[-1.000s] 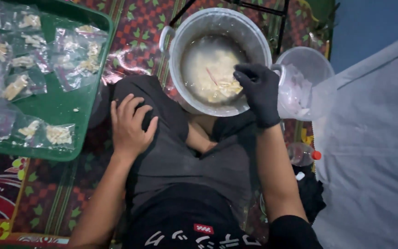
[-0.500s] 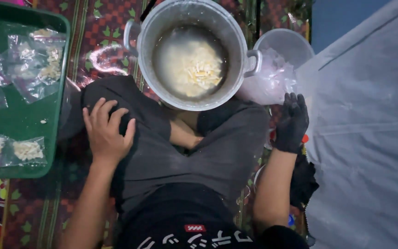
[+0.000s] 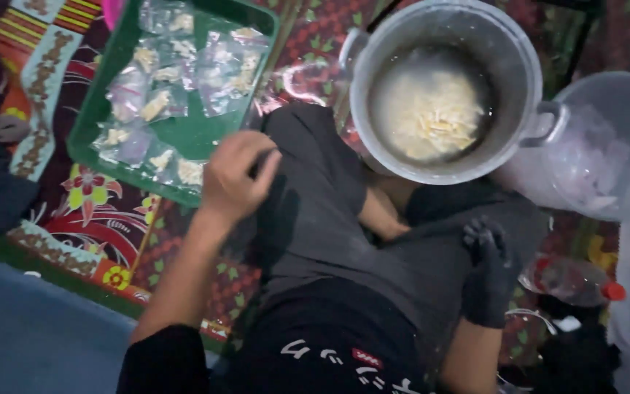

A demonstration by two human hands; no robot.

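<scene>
A person sits cross-legged on a patterned mat [image 3: 205, 284], seen from above — dark trousers and a black shirt fill the middle of the view. The bare left hand [image 3: 236, 179] hovers over the left knee, just off the near right corner of a green tray [image 3: 103, 109]; its fingers are curled loosely inward and grasp nothing that shows. The tray lies on the mat to the person's left and carries small clear bags [image 3: 176, 87] of pale food, scattered across its far half and along its near edge. The right hand [image 3: 486, 273], in a black glove, rests on the right knee with fingers bent down over the cloth; whether it grips anything cannot be told. Beyond the knees, on the mat, stands a metal pot [image 3: 442, 91] with side handles, holding pale noodle-like strips in cloudy liquid. Touching its right handle is a clear tub [image 3: 592, 146] with a heap of thin clear plastic inside. Near the gloved hand, by the mat's right edge, a plastic bottle [image 3: 570, 281] with a red cap lies on its side. Both hands are well apart from the pot.
</scene>
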